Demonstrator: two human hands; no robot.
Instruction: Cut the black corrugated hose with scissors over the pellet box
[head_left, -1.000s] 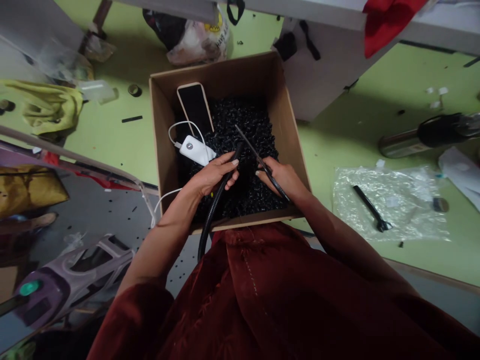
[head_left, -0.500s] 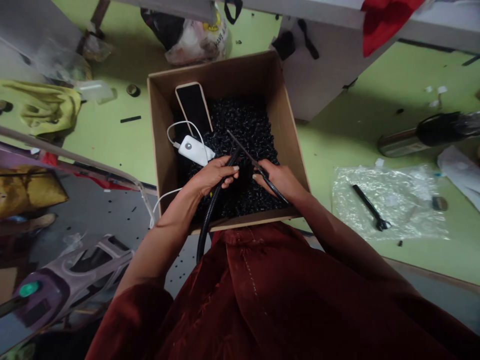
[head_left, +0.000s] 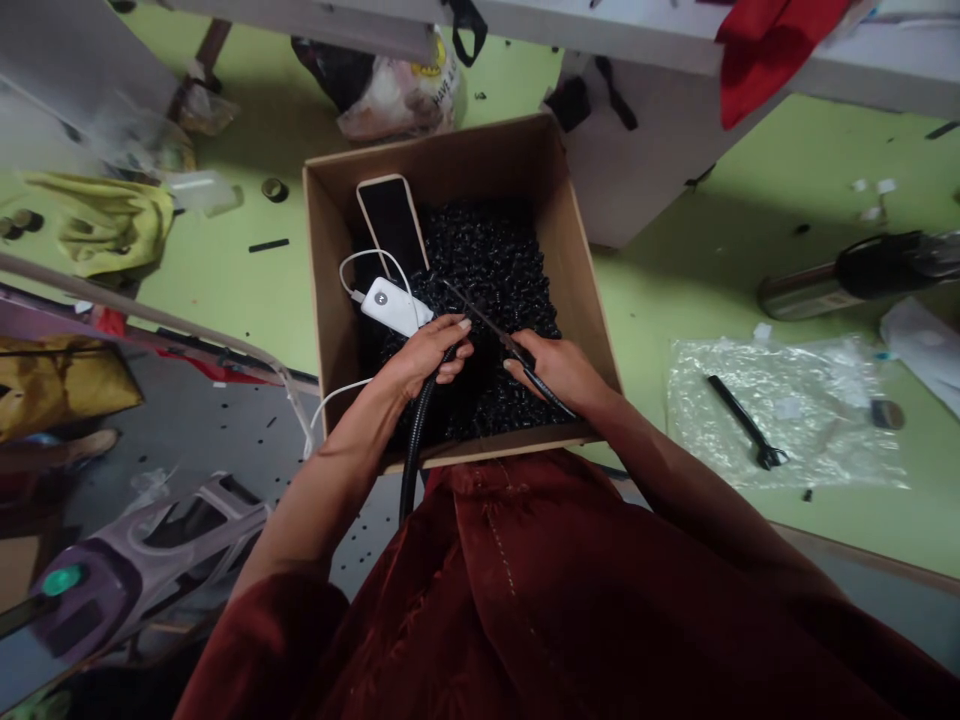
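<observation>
My left hand (head_left: 439, 352) is closed around a black corrugated tube (head_left: 418, 430), which hangs over the near wall of the cardboard box (head_left: 592, 300). Little of the tube shows above the fingers. In my right hand (head_left: 559, 370) is a pair of scissors (head_left: 487, 318) with narrow grey blades and black handles. The blades point up and left, just beyond my left fingertips; whether they stand apart is too small to tell. Below both hands, many short black pieces (head_left: 487, 245) fill the box. A white power bank (head_left: 394, 305) and a phone (head_left: 394, 225) lie at the box's left side.
A white cable (head_left: 330, 395) crosses the box's left edge. On the green surface to the right, a clear plastic bag (head_left: 825, 400) lies under a black tool (head_left: 742, 420), with a steel flask (head_left: 810, 285) behind. A yellow cloth (head_left: 112, 220) lies at left; a purple stool (head_left: 97, 600) stands below.
The tube length that stuck out above my left fingers no longer shows there. The scissors' tips have shifted slightly down and left. The whole view has moved a little.
</observation>
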